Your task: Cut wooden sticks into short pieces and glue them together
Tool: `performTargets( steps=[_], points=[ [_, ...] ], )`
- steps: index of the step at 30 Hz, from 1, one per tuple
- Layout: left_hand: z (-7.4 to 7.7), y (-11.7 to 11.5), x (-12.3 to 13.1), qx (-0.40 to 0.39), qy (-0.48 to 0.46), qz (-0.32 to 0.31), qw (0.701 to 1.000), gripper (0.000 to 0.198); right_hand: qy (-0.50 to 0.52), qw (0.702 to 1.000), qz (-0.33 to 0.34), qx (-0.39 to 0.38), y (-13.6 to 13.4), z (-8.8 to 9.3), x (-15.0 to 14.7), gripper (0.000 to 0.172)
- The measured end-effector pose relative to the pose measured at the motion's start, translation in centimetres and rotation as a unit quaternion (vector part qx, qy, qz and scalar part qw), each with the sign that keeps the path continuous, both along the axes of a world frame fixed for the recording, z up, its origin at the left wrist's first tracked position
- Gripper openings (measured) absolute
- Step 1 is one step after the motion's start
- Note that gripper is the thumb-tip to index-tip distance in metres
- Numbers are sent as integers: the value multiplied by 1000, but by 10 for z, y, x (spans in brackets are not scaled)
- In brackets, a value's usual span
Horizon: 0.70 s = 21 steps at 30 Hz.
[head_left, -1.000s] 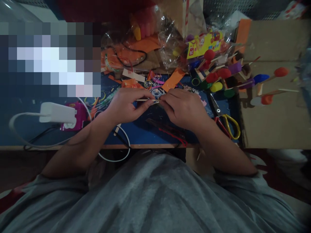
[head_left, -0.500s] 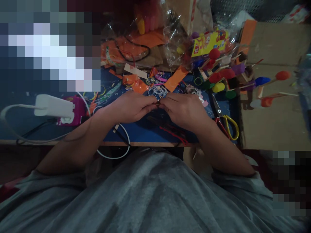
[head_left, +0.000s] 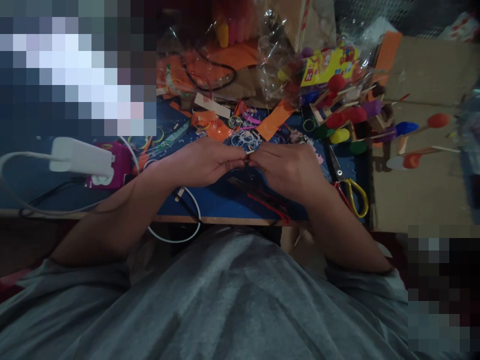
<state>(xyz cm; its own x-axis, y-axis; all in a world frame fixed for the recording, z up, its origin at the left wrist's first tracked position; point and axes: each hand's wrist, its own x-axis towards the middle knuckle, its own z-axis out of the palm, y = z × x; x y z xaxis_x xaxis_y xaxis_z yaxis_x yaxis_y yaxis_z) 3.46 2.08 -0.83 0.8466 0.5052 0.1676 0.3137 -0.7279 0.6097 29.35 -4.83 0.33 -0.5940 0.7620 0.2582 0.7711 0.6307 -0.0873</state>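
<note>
My left hand [head_left: 210,161] and my right hand [head_left: 287,170] meet above the blue table [head_left: 210,202], fingertips almost touching. Both are closed in a pinch on a small, thin, pale stick-like piece [head_left: 249,152]. Only a short bit of it shows between the fingers, so its kind is unclear. Just beyond the fingertips lies a heap of thin white loops and scraps [head_left: 245,140]. Beneath my right hand, a dark object with a red edge [head_left: 268,200] rests on the table. Scissors [head_left: 348,187] with red and yellow handles lie right of my right wrist.
A white charger [head_left: 80,157] with its cable sits in a magenta box [head_left: 123,162] at left. Orange paper [head_left: 275,120] and clear plastic lie behind the hands. Colourful clay lumps on sticks [head_left: 354,115] stand at right, beside cardboard [head_left: 420,195].
The pale piece shows more plainly between my fingertips, which have shifted slightly. Both hands keep their pinch. The whole view has moved a little.
</note>
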Motion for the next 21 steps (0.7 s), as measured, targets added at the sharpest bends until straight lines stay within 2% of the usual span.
performTargets(
  steps=[6,14,21],
  points=[
    [-1,-2,1,11,-14,-1,1000,36,-1,1000,0,25,-1,0,1,38],
    [-3,-10,7,146,82,78,983,34,-11,998,-69,8,-2,-2,-7,39],
    [-5,-13,10,161,46,98,981,39,-2,996,-84,32,-5,-3,-11,39]
  ],
)
